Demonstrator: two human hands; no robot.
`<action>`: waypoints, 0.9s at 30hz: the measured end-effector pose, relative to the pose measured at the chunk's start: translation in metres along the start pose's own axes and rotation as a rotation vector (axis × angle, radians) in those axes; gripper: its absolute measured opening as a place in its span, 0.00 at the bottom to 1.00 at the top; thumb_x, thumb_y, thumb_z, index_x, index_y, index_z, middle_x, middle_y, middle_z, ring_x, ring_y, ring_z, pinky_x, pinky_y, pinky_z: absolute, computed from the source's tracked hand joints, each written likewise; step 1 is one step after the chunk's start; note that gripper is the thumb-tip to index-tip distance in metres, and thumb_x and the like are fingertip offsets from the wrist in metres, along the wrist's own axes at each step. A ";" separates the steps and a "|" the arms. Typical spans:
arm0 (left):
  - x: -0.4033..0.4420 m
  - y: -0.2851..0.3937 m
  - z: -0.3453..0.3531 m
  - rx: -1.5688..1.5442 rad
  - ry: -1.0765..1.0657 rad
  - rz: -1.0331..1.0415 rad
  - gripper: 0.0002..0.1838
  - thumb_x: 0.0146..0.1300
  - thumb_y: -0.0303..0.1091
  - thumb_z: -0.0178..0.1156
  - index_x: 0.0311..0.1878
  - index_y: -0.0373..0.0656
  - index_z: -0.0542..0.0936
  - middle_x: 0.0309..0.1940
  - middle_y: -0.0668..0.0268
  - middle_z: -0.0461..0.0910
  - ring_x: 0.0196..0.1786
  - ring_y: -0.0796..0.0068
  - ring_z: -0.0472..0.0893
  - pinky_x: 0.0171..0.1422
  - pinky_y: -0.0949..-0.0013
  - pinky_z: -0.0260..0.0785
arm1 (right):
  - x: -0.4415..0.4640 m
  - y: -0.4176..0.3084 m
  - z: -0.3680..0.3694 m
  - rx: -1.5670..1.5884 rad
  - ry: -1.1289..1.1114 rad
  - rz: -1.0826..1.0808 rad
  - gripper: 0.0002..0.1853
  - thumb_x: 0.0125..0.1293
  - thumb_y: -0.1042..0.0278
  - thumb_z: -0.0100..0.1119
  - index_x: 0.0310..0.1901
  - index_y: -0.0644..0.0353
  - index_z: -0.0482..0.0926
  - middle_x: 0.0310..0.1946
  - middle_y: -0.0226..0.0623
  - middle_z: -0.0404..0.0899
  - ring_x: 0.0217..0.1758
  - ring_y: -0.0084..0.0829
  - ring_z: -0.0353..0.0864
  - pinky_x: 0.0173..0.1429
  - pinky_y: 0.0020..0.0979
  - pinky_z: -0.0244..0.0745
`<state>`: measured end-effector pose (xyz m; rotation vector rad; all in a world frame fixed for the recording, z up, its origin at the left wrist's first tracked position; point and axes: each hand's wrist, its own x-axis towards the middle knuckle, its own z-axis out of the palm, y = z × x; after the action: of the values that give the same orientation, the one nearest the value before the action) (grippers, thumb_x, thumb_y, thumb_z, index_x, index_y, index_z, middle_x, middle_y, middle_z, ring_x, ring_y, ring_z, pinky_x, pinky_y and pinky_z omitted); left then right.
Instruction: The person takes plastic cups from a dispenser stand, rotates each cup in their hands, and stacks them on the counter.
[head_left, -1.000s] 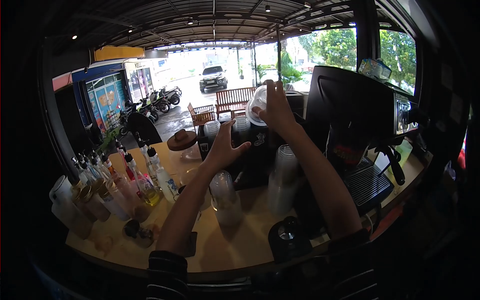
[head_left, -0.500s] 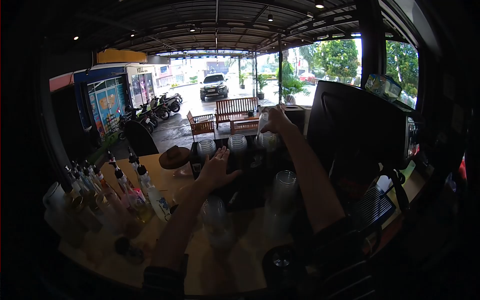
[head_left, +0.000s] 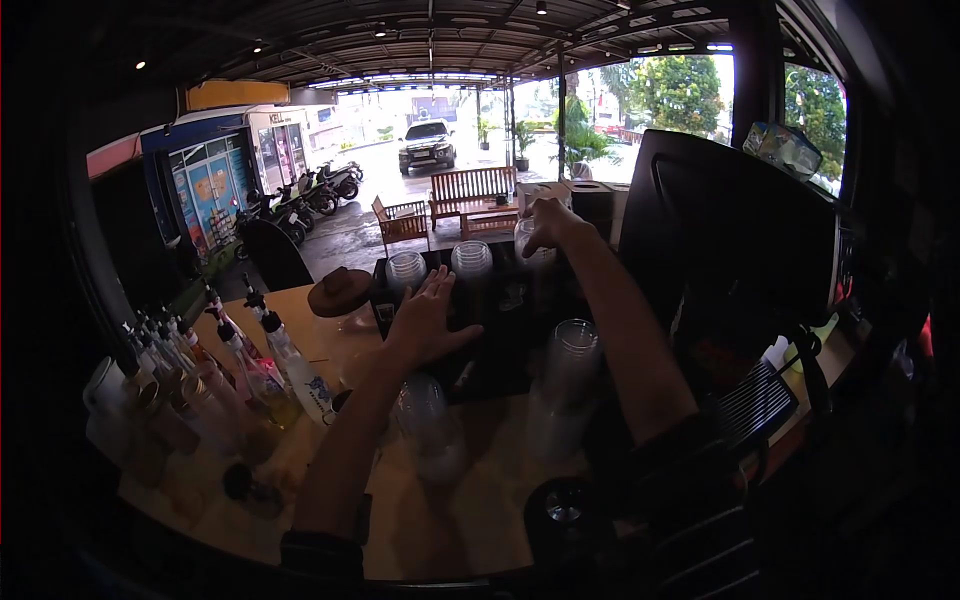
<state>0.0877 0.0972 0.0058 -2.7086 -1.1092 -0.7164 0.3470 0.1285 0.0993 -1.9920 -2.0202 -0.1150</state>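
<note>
My right hand (head_left: 556, 225) is closed around the top of a clear cup stack (head_left: 528, 240) in the right part of a dark holder (head_left: 500, 335). Spread fingers show on my left hand (head_left: 428, 315), which is over the holder's front left and holds nothing. Just beyond its fingertips, two more clear cup stacks, a left one (head_left: 406, 268) and a middle one (head_left: 471, 258), poke out of the holder. Nearer to me on the counter stand two tall stacks of clear cups, one (head_left: 430, 430) by my left forearm and another (head_left: 568, 400) by my right forearm.
Several pump-topped bottles (head_left: 290, 360) crowd the wooden counter (head_left: 480, 510) at left. A round brown lid (head_left: 340, 291) is beside the holder. A large dark machine (head_left: 735, 220) with a slatted tray (head_left: 750, 405) stands at right. Wooden benches (head_left: 474, 192) are outside.
My view has tipped downward a little, so the scene sits higher. My right hand has lowered its clear cups onto the stack in the holder. My left hand stays spread in nearly the same place.
</note>
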 end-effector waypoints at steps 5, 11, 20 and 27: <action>0.000 0.000 -0.002 0.003 -0.014 -0.006 0.52 0.48 0.65 0.59 0.66 0.35 0.56 0.69 0.52 0.52 0.72 0.60 0.52 0.72 0.48 0.46 | 0.010 0.007 0.016 -0.062 -0.058 0.032 0.42 0.28 0.56 0.78 0.51 0.64 0.76 0.49 0.49 0.76 0.54 0.41 0.76 0.61 0.32 0.68; -0.001 0.002 -0.003 -0.031 0.011 0.018 0.50 0.48 0.61 0.62 0.65 0.33 0.58 0.67 0.49 0.55 0.70 0.54 0.56 0.72 0.53 0.47 | 0.011 -0.004 0.007 -0.110 -0.134 0.078 0.35 0.30 0.59 0.79 0.44 0.65 0.79 0.48 0.48 0.77 0.52 0.41 0.77 0.58 0.36 0.73; -0.001 -0.002 0.000 -0.040 0.008 0.012 0.51 0.46 0.63 0.61 0.66 0.37 0.57 0.69 0.53 0.52 0.72 0.59 0.53 0.71 0.47 0.47 | 0.012 -0.013 0.010 -0.178 -0.068 0.181 0.39 0.32 0.59 0.78 0.51 0.62 0.75 0.52 0.48 0.75 0.55 0.41 0.76 0.57 0.39 0.74; -0.001 0.000 -0.001 -0.044 0.016 0.003 0.50 0.48 0.63 0.60 0.65 0.36 0.57 0.68 0.51 0.53 0.71 0.57 0.54 0.71 0.49 0.48 | 0.006 -0.013 0.014 -0.226 -0.085 0.143 0.35 0.34 0.59 0.78 0.48 0.62 0.78 0.51 0.48 0.75 0.55 0.40 0.76 0.58 0.36 0.73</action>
<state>0.0864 0.0965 0.0059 -2.7347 -1.0988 -0.7696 0.3321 0.1378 0.0897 -2.3092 -1.9831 -0.2407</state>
